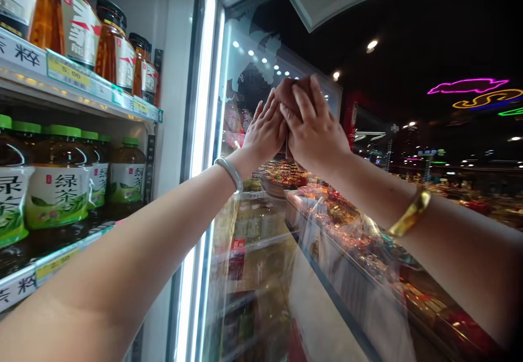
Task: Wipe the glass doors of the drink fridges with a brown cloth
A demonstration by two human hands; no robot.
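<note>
A brown cloth lies pressed against the glass door of a lit drinks cabinet. My right hand rests over the cloth, its fingers spread a little and pointing up, with the cloth under them. Close beside it on the left, my left hand is flat with fingers extended, touching the edge of the cloth and the glass. A pale bangle circles my left wrist, and a gold bracelet is on my right forearm.
At the left, shelves hold amber bottles above green-capped tea bottles, with price strips along the edges. A bright light tube runs down the cabinet frame. Beyond the glass stand display counters of packaged goods.
</note>
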